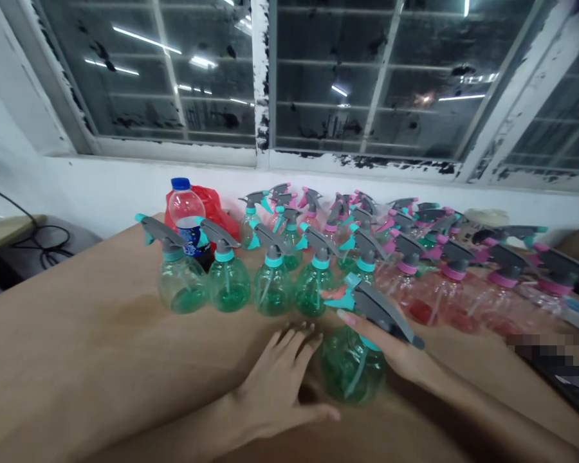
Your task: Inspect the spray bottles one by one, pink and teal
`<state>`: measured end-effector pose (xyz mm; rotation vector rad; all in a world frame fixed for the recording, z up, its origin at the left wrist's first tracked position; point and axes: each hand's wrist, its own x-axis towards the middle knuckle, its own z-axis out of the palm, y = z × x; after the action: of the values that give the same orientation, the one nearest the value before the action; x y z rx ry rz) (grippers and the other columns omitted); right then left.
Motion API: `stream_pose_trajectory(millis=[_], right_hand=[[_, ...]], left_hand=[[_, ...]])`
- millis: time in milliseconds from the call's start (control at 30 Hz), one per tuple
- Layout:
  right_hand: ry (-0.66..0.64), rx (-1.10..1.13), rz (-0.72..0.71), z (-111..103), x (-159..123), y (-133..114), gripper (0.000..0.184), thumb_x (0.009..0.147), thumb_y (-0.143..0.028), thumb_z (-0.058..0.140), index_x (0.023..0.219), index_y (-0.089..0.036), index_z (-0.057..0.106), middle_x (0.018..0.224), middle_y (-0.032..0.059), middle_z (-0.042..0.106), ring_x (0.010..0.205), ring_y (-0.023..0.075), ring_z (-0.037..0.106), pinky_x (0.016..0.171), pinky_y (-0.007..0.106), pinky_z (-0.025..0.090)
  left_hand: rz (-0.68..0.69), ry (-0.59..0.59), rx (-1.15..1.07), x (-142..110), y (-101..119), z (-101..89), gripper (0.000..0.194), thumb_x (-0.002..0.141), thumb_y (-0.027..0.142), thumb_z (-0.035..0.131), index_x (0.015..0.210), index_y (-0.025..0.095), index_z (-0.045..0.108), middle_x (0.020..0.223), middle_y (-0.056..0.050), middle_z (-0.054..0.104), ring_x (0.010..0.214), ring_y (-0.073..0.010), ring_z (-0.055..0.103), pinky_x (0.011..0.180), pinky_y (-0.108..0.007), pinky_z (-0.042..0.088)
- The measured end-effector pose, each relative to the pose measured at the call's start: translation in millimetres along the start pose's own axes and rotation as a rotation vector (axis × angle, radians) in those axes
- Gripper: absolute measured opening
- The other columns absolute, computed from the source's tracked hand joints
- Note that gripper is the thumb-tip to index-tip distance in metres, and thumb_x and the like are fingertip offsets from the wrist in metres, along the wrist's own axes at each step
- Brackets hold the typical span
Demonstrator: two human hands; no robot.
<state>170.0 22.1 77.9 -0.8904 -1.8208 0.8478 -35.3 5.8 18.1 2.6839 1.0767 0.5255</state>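
My right hand [400, 350] is wrapped round the neck of a round green spray bottle [350, 370] with a grey and teal trigger head. Its fingers reach up by the trigger, and a thin tube shows inside the bottle. To the left of that bottle, my left hand [277, 379] lies palm down over the table with its fingers stretched out and holds nothing. Just beyond both hands stands a row of similar green spray bottles [273, 289], several with liquid at the bottom. Pink spray bottles [451, 296] continue the row to the right.
More spray bottles [311, 202] crowd the back of the wooden table [101, 341] by the wall. A blue-capped drink bottle [186, 209] and a red plastic bag [217, 215] stand at the back left. A dark object, partly pixelated, lies at the right edge. Black cables [53, 247] hang left.
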Motion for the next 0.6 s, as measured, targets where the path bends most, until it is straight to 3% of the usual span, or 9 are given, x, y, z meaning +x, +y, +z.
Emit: stream_pose_trajectory(millis=[200,400,600], right_hand=[[-0.029,-0.071,-0.071,-1.7,4.3,1.0,0.029,0.083,-0.025,0.059,0.112,-0.028,0.064,0.110,0.0037,0.069,0.107,0.0229,0.062,0.095,0.038,0.049],[-0.070,-0.058,-0.043,-3.8,2.7,4.7,0.028,0.084,-0.026,0.057,0.112,-0.027,0.062,0.111,0.0041,0.068,0.107,0.0229,0.063,0.094,0.039,0.050],[-0.069,-0.023,-0.050,-5.5,-0.5,6.4,0.029,0.081,-0.041,0.062,0.108,-0.029,0.061,0.106,0.0026,0.068,0.098,0.0227,0.064,0.089,0.038,0.051]], left_hand=[[0.025,-0.159,0.045,-4.4,-11.1,-3.3,0.091,0.082,0.073,0.046,0.146,0.012,0.026,0.149,-0.019,0.026,0.138,-0.0355,0.019,0.108,-0.056,0.019],[0.017,-0.187,0.039,-6.9,-10.7,-3.0,0.089,0.083,0.071,0.047,0.147,0.013,0.025,0.152,-0.017,0.016,0.139,-0.0345,0.011,0.110,-0.055,0.015],[0.030,-0.171,0.018,-7.5,-12.2,-3.7,0.084,0.083,0.069,0.049,0.146,0.018,0.027,0.153,-0.014,0.016,0.139,-0.0350,0.010,0.109,-0.056,0.016]])
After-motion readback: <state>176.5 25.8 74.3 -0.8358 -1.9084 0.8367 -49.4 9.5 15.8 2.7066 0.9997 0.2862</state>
